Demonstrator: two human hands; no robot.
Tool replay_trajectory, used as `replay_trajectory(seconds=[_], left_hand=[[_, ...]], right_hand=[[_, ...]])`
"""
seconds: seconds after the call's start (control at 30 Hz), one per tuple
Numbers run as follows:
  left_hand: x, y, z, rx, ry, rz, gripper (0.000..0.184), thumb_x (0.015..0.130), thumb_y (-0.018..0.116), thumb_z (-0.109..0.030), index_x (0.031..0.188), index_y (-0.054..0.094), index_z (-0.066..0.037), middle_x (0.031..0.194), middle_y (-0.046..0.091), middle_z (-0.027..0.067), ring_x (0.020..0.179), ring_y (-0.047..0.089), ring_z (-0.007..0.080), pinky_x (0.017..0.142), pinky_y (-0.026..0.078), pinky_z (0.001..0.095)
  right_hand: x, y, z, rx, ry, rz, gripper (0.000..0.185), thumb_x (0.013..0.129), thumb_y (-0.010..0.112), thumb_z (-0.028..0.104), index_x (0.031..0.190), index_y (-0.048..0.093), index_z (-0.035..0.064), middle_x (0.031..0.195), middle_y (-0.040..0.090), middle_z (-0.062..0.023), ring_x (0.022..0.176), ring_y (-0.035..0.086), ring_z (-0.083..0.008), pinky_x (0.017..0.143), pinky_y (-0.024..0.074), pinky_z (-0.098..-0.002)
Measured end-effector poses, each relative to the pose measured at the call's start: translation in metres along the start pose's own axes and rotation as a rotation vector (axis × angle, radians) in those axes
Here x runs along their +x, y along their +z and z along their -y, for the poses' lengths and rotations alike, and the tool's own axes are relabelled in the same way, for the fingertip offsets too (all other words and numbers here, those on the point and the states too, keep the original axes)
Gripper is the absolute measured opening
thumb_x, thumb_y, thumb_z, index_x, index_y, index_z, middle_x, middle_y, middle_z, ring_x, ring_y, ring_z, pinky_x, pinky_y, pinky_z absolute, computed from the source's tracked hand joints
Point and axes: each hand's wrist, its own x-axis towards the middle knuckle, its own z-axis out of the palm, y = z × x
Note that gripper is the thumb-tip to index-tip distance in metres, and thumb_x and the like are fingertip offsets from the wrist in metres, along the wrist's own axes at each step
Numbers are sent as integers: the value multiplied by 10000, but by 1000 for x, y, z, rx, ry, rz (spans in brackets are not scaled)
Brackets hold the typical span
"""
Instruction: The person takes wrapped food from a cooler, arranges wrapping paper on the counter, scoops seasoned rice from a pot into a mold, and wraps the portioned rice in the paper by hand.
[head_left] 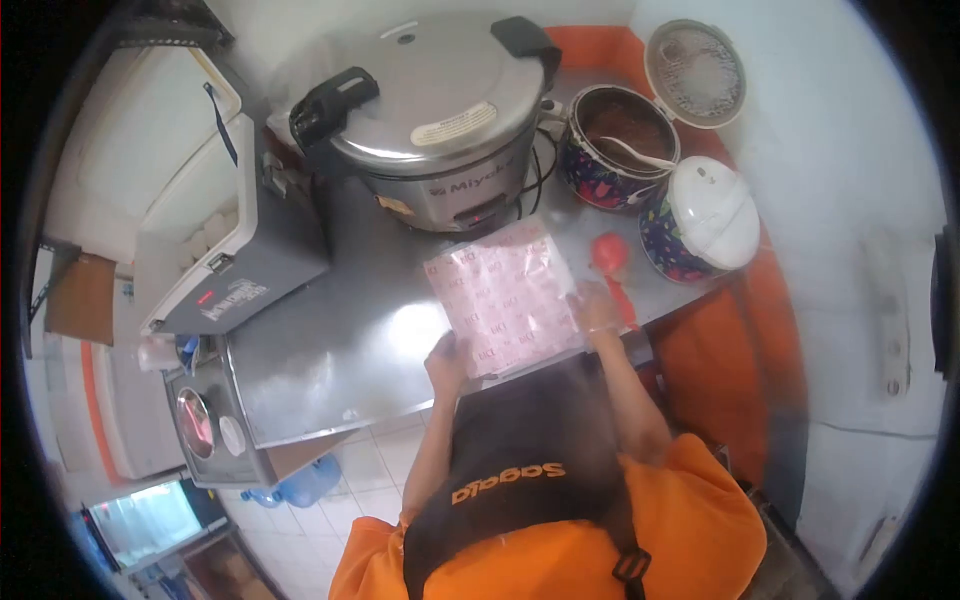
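Left hand and right hand touch one paper; I cannot tell whether fingers clamp it. Nearby: one red spoon

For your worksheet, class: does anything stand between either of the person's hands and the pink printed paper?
Nothing visible does. The left hand is at the left edge of the pink printed paper, the right hand at its right edge. The red utensil lies right of the paper, not in between.
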Motion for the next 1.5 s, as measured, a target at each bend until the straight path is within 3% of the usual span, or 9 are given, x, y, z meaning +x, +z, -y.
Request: replay_trajectory(seconds=[0.07, 0.23, 0.53, 0.67, 0.87, 0.93, 1.2, 1.27, 1.5], left_hand=[[1, 0, -3, 151, 285, -291, 266, 938, 743, -198, 1088, 738, 21, 1093, 764, 212, 935, 747, 349, 842, 568, 395], [-11, -14, 20, -77, -219, -158, 274, 1014, 643, -163, 1229, 651, 7, 896, 725, 145, 747, 656, 179, 653, 516, 347], [-67, 42, -38, -475, -494, -261, 336, 957, 745, -145, 1193, 652, 74, 829, 686, 33, 683, 611, 97, 590, 482, 274], [-56, 68, -45, -135, -386, -335, 360, 921, 782, -185, 1154, 679, 69, 773, 688, 49, 655, 617, 132, 606, 506, 312], [-35, 59, -53, 420, -108, -494, 500, 891, 775, -190, 1317, 626, 26, 1179, 713, 196, 1000, 693, 309, 902, 546, 423], [-18, 56, -91, 466, 36, -355, 544, 882, 770, -170, 1368, 593, -3, 1328, 644, 197, 1242, 584, 374, 1075, 456, 477], [76, 222, -240, 290, 1029, 526, 732, 778, 804, -177, 1454, 529, -119, 1530, 477, 194, 1369, 478, 463, 1125, 429, 513], [81, 276, -216, 518, 1080, 484, 714, 772, 810, -201, 1428, 540, -116, 1498, 492, 203, 1353, 484, 472, 1111, 438, 527], [119, 273, -209, 234, 549, 814, 923, 700, 892, -423, 1433, 468, -56, 1455, 465, 252, 1361, 471, 466, 1104, 459, 537]], right_hand=[[11, 14, -16, -48, -51, -97, 545, 922, 701, 420, 1357, 634, 99, 1246, 704, -178, 1203, 638, -363, 1044, 502, -450], [41, -96, 30, 129, 56, 425, 584, 916, 717, 416, 1372, 601, 71, 1355, 641, -192, 1257, 592, -405, 1055, 484, -490], [57, -55, -7, 245, -215, 256, 516, 919, 712, 356, 1337, 600, 74, 1130, 701, -168, 1112, 651, -375, 968, 511, -508], [77, -38, -30, 291, -428, 339, 461, 911, 713, 323, 1291, 621, 78, 1153, 682, -162, 1055, 665, -357, 948, 516, -508], [119, -173, -34, 239, -451, -54, 331, 891, 701, 188, 1203, 666, 83, 1124, 681, -177, 1050, 665, -373, 925, 532, -507], [134, -188, -52, 83, -729, -128, 304, 885, 681, 130, 1182, 668, 66, 1115, 676, -197, 1050, 661, -391, 917, 537, -505], [249, -293, -17, -184, -479, 36, 241, 928, 646, 89, 1158, 693, 36, 1079, 715, -210, 1081, 687, -376, 892, 565, -447], [301, -283, 5, -578, -248, 516, 296, 915, 653, 84, 1206, 691, 50, 1106, 722, -218, 1113, 692, -370, 895, 577, -438], [335, -267, -8, -726, -452, 298, 294, 876, 711, 123, 1165, 736, 71, 1065, 767, -149, 984, 760, -304, 687, 637, -463]])
